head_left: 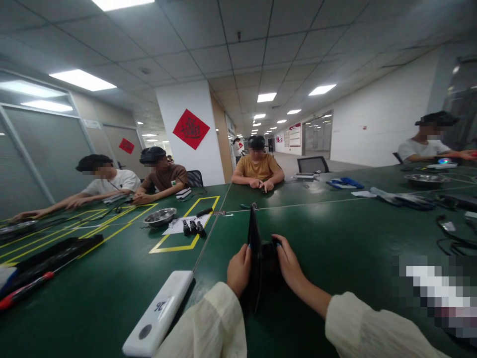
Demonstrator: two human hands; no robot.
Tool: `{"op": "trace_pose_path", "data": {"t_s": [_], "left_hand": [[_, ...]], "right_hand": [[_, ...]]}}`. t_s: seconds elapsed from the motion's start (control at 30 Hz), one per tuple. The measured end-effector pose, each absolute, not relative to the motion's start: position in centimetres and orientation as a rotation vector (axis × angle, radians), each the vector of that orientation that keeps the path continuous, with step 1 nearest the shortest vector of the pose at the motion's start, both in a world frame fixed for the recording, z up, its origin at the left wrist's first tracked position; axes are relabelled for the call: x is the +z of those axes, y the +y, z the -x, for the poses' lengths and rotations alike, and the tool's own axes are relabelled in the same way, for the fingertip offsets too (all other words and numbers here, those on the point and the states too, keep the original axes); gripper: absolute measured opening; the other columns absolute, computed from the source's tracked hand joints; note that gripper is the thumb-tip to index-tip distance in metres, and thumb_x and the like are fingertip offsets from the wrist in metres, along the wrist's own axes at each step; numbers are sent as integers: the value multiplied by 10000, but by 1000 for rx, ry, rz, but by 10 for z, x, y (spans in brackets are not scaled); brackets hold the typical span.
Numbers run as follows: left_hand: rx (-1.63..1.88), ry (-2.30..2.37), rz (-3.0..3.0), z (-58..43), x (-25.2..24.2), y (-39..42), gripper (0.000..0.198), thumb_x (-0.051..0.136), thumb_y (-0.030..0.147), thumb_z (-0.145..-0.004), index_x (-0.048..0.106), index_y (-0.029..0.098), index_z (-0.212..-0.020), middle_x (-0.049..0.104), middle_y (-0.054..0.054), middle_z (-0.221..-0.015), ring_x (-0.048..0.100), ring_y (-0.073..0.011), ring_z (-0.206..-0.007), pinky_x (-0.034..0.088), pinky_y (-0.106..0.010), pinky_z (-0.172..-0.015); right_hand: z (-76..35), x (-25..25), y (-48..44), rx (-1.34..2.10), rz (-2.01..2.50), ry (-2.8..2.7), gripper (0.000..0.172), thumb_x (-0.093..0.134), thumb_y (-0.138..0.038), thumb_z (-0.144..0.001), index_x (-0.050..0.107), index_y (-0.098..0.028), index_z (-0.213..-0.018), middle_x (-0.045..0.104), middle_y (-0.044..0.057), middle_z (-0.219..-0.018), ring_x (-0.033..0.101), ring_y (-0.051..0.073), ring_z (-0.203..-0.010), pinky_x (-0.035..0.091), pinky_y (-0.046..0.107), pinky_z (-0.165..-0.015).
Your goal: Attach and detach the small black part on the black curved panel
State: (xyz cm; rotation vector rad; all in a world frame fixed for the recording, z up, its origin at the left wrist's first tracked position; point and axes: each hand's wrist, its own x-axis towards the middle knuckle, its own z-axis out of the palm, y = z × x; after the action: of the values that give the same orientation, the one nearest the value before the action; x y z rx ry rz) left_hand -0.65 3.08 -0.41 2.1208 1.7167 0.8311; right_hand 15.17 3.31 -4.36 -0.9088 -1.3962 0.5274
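Observation:
A flat black panel-like object (pixel 255 268) stands on edge above the green table, seen nearly edge-on. My left hand (pixel 239 270) is closed on its left side, thumb near the upper part. On the other side, my right hand (pixel 289 263) has its fingers curled round a dark blocky part (pixel 269 253) that joins or lies against the panel; the shadow hides how they meet. Left of my left sleeve lies a white oblong device (pixel 160 313) marked 26.
The green table (pixel 328 233) carries a metal bowl (pixel 160 217), small black parts (pixel 194 228) on paper, a red-handled screwdriver (pixel 28 291), a black tray (pixel 55 256), gloves (pixel 402 199) and cables (pixel 456 238). Several people sit around it, one opposite (pixel 259 169).

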Motion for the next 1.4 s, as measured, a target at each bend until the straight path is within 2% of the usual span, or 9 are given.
{"op": "trace_pose_path", "data": {"t_s": [0.1,0.3,0.47,0.6,0.67,0.8,0.97,1.17,1.4], "left_hand": [[807,1704,-2140,9,-2,24,331,259,316,-887,572,229,-948,677,-38,-857,619,-178,-794,421,-246,-667],[826,1604,-2081,10,1,24,349,265,308,-864,562,231,-1029,671,-50,-929,594,-194,-898,424,-256,-746],[943,1499,-1983,9,-8,30,455,231,395,-861,626,168,-858,666,-51,-835,590,-179,-790,414,-229,-684],[914,1510,-1918,7,-8,30,555,203,459,-850,620,130,-687,633,-56,-690,568,-181,-682,390,-231,-603],[894,1529,-1920,7,-4,28,562,183,442,-855,613,133,-665,628,-65,-690,564,-178,-679,383,-236,-611],[830,1589,-1947,8,1,26,499,197,337,-851,615,135,-667,631,-79,-725,572,-176,-720,373,-238,-642],[794,1684,-1874,7,-1,26,521,224,458,-856,612,146,-702,629,-58,-699,583,-177,-695,356,-231,-588],[885,1714,-1955,6,-2,25,328,270,375,-878,546,200,-851,634,-32,-782,580,-145,-733,372,-214,-637],[930,1532,-1970,8,-5,25,505,203,454,-875,624,186,-800,655,-51,-799,588,-176,-768,394,-233,-661]], "right_hand": [[-153,-42,27,564,926,-1389,315,342,-307,-857,487,-241,-1129,556,68,-1013,556,199,-908,498,346,-749],[-153,-37,21,646,996,-1367,321,358,-333,-848,498,-227,-1116,549,67,-1049,532,194,-963,467,329,-801],[-154,-33,20,728,1064,-1341,344,346,-346,-833,506,-204,-1103,538,55,-1102,515,184,-988,430,307,-828],[-155,-31,18,735,1068,-1316,364,359,-349,-813,525,-214,-1108,567,47,-1017,515,192,-962,430,319,-816],[-156,-30,17,738,1074,-1312,367,363,-343,-807,525,-219,-1113,571,46,-983,517,195,-948,436,325,-803],[-156,-30,17,741,1086,-1313,361,366,-333,-808,520,-218,-1114,568,46,-951,522,194,-928,445,324,-778],[-155,-33,19,739,1079,-1329,358,361,-334,-814,507,-219,-1120,562,47,-957,517,196,-950,444,326,-780],[-156,-31,18,758,1088,-1329,342,364,-330,-811,509,-218,-1099,560,50,-972,519,196,-951,451,321,-762],[-157,-33,19,747,1095,-1336,354,357,-326,-811,505,-215,-1112,563,50,-967,524,196,-942,454,325,-763]]}}
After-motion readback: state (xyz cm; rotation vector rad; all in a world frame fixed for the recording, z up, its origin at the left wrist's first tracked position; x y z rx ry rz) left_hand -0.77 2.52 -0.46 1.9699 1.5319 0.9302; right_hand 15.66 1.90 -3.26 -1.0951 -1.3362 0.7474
